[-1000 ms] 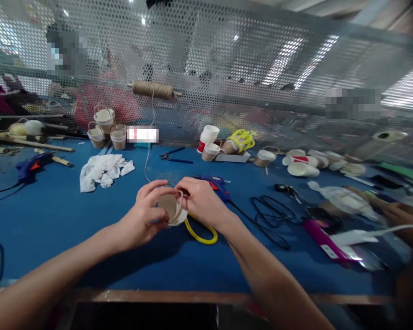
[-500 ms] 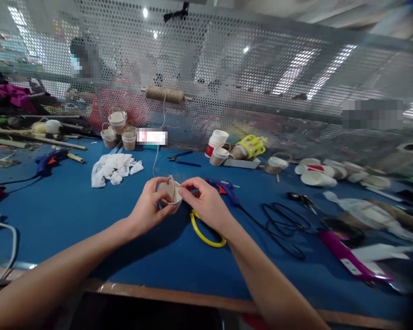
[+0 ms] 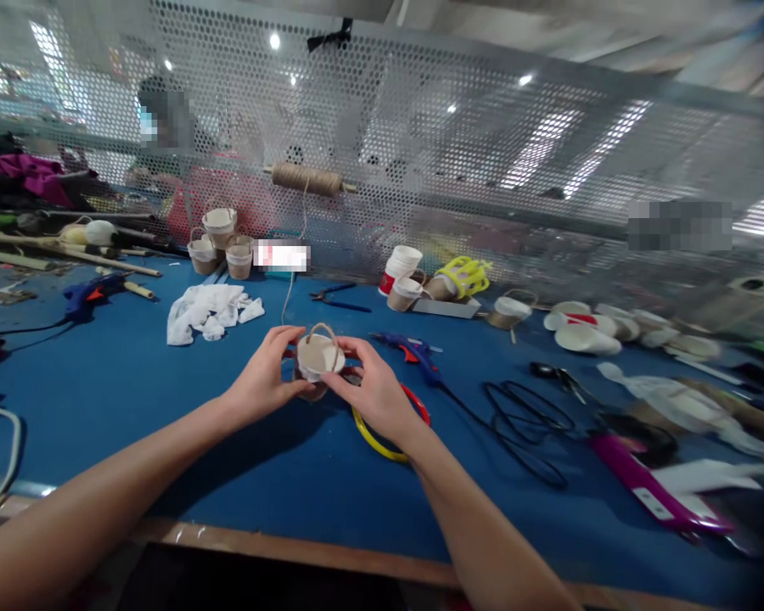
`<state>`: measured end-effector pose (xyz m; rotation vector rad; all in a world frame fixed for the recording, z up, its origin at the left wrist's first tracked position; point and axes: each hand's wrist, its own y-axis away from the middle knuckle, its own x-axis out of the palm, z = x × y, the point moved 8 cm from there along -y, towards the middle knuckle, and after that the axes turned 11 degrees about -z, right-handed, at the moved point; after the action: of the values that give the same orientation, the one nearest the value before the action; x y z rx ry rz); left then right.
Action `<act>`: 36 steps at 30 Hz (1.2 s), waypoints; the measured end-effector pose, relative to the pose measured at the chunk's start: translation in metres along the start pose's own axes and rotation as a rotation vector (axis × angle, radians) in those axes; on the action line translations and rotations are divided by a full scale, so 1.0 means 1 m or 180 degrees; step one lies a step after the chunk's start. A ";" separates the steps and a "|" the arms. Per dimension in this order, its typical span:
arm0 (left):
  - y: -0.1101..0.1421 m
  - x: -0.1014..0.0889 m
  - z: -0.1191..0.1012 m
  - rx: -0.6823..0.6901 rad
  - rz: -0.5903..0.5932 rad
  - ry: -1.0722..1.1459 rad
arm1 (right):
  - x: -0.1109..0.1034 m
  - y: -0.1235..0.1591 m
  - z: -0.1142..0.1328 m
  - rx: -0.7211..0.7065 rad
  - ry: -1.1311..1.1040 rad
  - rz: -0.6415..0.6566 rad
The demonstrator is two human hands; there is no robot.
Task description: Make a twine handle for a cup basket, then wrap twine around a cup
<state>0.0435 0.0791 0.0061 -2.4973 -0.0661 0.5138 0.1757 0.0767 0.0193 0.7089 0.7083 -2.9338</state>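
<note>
Between my hands is a small paper cup (image 3: 319,355) with a brown twine handle arching over its pale rim and brown wrapping lower down. My left hand (image 3: 271,373) grips its left side, thumb at the front. On the opposite side, the fingers of my right hand (image 3: 370,390) close on the rim and wall. Under my right wrist lies a ring (image 3: 382,448), yellow with a red part, partly hidden by the hand. Just beyond my right hand rests a blue glue gun (image 3: 413,350), its black cord trailing right.
Several twine-handled cups (image 3: 220,222) are stacked at back left, near crumpled white cloth (image 3: 209,312). Pliers (image 3: 340,299) lie ahead, below a twine spool (image 3: 306,179) on the mesh panel. Another glue gun (image 3: 92,297) lies left. Keys (image 3: 557,373) and a purple power strip (image 3: 643,484) are right.
The cup has turned and tipped so its opening and twine handle show more. My left fingers have moved from inside the rim to its outer side; my right hand now holds the right side.
</note>
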 end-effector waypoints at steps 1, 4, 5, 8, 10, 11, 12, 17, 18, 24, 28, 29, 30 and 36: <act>-0.001 0.000 0.007 -0.0203 0.0043 0.0147 | 0.001 0.000 -0.001 0.0008 -0.0077 0.0055; -0.001 0.005 0.025 -0.0713 0.0273 0.0318 | 0.003 -0.001 -0.003 0.0006 -0.0240 0.0182; 0.000 0.007 0.028 -0.0802 0.0357 0.0318 | 0.003 -0.001 -0.004 0.0001 -0.0301 0.0205; 0.003 0.010 0.027 -0.0862 0.0443 0.0363 | 0.004 -0.001 -0.002 0.0024 -0.0639 0.0286; 0.005 0.009 0.022 -0.0945 0.0348 0.0621 | 0.004 -0.001 0.002 0.0075 -0.0918 0.0375; 0.006 0.009 0.020 -0.1024 0.0293 0.0822 | 0.003 0.000 0.004 0.0115 -0.1031 0.0425; 0.008 0.008 0.017 -0.1097 0.0261 0.1005 | 0.003 0.000 0.005 0.0169 -0.1119 0.0465; 0.015 0.019 0.002 -0.1206 0.0628 0.1486 | -0.008 -0.004 -0.003 0.0512 -0.1278 0.0124; 0.017 0.020 0.001 -0.1216 0.0673 0.1509 | -0.013 -0.006 -0.006 0.0521 -0.1251 -0.0088; 0.024 0.026 0.006 -0.1194 0.0706 0.1466 | -0.030 -0.009 -0.012 0.0350 -0.0953 -0.0714; 0.025 0.028 0.009 -0.1191 0.0623 0.1478 | -0.031 -0.008 -0.008 0.0265 -0.0823 -0.0776; 0.024 0.027 0.009 -0.1171 0.0571 0.1463 | -0.029 -0.008 -0.008 0.0313 -0.0852 -0.0742; 0.023 0.026 0.008 -0.1154 0.0518 0.1452 | -0.028 -0.008 -0.008 0.0367 -0.0892 -0.0705; 0.019 0.016 0.002 -0.0859 0.0215 0.1142 | -0.020 -0.003 0.001 0.0264 -0.0464 -0.0316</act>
<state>0.0562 0.0671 -0.0117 -2.8246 0.0952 0.0790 0.1924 0.0776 0.0297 0.4714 0.6296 -3.0812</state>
